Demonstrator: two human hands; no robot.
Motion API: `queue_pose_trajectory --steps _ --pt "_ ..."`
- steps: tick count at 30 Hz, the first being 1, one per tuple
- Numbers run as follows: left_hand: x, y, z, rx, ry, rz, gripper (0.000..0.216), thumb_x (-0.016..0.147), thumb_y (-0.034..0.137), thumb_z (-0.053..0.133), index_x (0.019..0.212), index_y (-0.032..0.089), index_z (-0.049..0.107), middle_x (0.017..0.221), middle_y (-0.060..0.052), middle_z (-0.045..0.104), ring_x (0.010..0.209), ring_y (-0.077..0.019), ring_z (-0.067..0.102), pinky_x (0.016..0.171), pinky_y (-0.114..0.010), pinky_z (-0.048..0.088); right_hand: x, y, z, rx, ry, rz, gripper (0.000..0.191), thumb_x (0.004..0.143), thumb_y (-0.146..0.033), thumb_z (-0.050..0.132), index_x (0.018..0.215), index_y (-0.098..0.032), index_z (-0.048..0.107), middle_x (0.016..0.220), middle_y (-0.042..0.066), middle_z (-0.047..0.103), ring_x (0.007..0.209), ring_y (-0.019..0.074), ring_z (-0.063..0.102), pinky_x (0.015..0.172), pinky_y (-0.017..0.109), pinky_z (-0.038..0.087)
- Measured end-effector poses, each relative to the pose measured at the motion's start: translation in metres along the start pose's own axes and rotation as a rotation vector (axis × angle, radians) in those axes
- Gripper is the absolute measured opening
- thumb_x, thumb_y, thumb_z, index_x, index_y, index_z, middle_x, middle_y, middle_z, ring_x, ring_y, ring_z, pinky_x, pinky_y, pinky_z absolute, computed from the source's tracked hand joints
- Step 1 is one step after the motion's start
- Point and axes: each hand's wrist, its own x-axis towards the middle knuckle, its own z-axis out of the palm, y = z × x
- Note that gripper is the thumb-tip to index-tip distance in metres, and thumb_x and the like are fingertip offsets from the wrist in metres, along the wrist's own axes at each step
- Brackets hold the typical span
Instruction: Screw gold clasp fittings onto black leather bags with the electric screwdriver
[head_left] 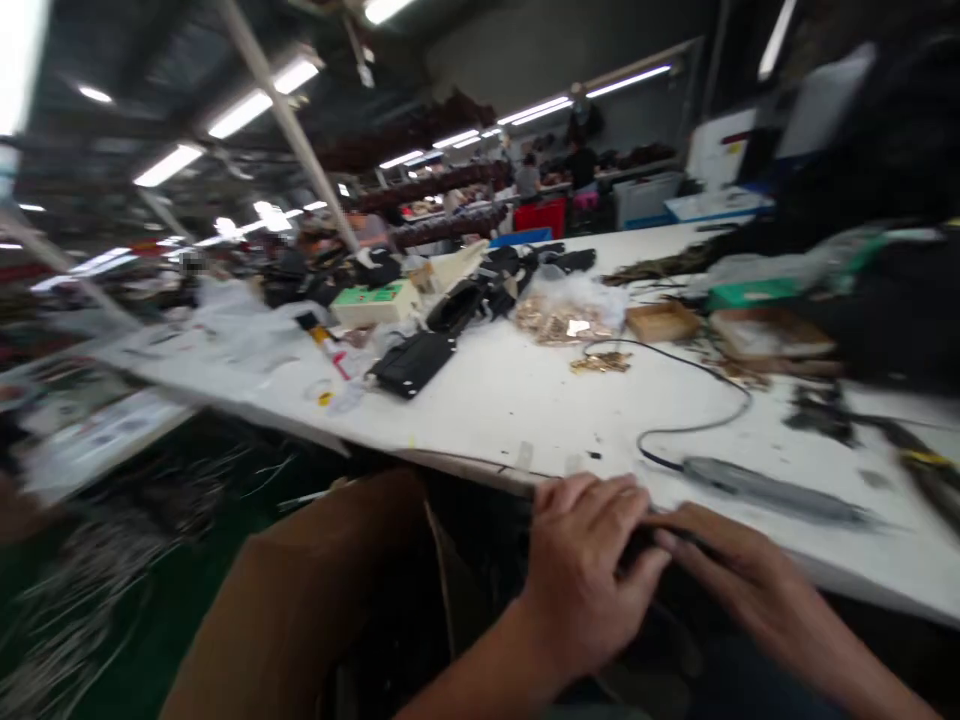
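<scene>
Both of my hands meet at the near edge of the white table (510,400). My left hand (581,575) is curled, fingers wrapped over a small dark object (643,543) that I cannot make out. My right hand (731,570) pinches the same dark object from the right, fingers closed. A grey pen-shaped power tool (772,490) with a black cord (705,395) lies on the table just beyond my right hand.
An open brown cardboard box (300,610) stands below the table edge at the left. On the table lie black leather pieces (412,362), a bag of gold metal fittings (562,318), small cardboard trays (664,320) and dark scraps (825,410). People work at the far back.
</scene>
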Motion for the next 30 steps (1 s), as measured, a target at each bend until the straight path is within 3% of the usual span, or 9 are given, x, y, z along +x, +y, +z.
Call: queue_pose_trajectory --steps 2,8,14,16,18,21,25,30 --pt "0.016 -0.01 0.007 0.043 -0.05 0.079 0.033 0.094 0.031 0.064 0.127 0.028 0.068 0.126 -0.005 0.073 0.124 -0.0292 0.061 0.111 -0.053 0.038 0.003 -0.001 -0.002 0.035 -0.053 0.006 0.036 0.098 -0.05 0.059 0.111 -0.024 0.079 0.101 0.009 0.075 0.095 0.024 0.068 0.09 0.034 0.054" --pt "0.043 -0.039 0.043 0.074 -0.188 0.161 0.019 0.095 0.029 0.065 0.111 0.026 0.073 0.104 -0.005 0.078 0.104 -0.0238 0.068 0.108 -0.049 0.038 0.011 0.017 -0.005 -0.008 0.203 0.121 0.026 0.094 -0.044 0.066 0.094 -0.022 0.078 0.086 0.004 0.073 0.082 0.0199 0.066 0.075 0.03 0.05" --pt "0.059 -0.045 0.065 0.115 -0.244 0.214 0.014 0.096 0.03 0.061 0.103 0.027 0.073 0.095 -0.001 0.077 0.092 -0.0198 0.067 0.125 -0.053 0.015 0.008 0.027 -0.014 0.067 0.25 0.263 0.026 0.092 -0.043 0.067 0.086 -0.018 0.072 0.08 0.002 0.069 0.075 0.0166 0.062 0.069 0.026 0.048" --pt "0.065 -0.047 0.07 0.117 -0.273 0.22 0.013 0.096 0.029 0.061 0.097 0.027 0.073 0.091 0.0 0.076 0.09 -0.0191 0.067 0.125 -0.053 0.015 0.009 0.032 -0.014 0.066 0.286 0.288 0.026 0.091 -0.043 0.068 0.089 -0.018 0.07 0.078 0.001 0.067 0.072 0.0159 0.061 0.065 0.025 0.047" --pt "0.07 -0.048 0.074 0.107 -0.299 0.207 0.012 0.096 0.029 0.062 0.092 0.027 0.073 0.088 0.001 0.075 0.089 -0.0186 0.065 0.123 -0.051 0.018 0.01 0.039 -0.011 0.02 0.38 0.266 0.026 0.089 -0.043 0.072 0.096 -0.018 0.069 0.077 0.001 0.066 0.069 0.0156 0.061 0.063 0.026 0.048" --pt "0.078 -0.049 0.076 0.079 -0.338 0.163 0.01 0.094 0.029 0.064 0.087 0.027 0.071 0.086 0.003 0.073 0.089 -0.0173 0.065 0.12 -0.049 0.022 0.011 0.051 -0.005 -0.083 0.541 0.108 0.023 0.087 -0.037 0.077 0.099 -0.02 0.068 0.085 0.002 0.067 0.067 0.0148 0.062 0.063 0.027 0.051" --pt "0.088 -0.053 0.079 0.037 -0.388 0.121 0.007 0.092 0.026 0.066 0.086 0.027 0.069 0.09 0.006 0.074 0.092 -0.0161 0.067 0.115 -0.046 0.025 0.014 0.06 -0.002 -0.187 0.523 -0.083 0.007 0.095 -0.028 0.069 0.1 -0.024 0.071 0.098 0.004 0.069 0.075 0.0144 0.065 0.07 0.028 0.053" --pt "0.089 -0.065 0.086 -0.021 -0.444 0.095 0.008 0.094 0.029 0.062 0.094 0.03 0.07 0.103 0.006 0.077 0.101 -0.0178 0.068 0.114 -0.047 0.027 0.018 0.058 -0.005 -0.147 0.482 0.043 0.009 0.09 -0.021 0.075 0.098 -0.023 0.072 0.09 0.001 0.068 0.08 0.0151 0.065 0.07 0.025 0.05"
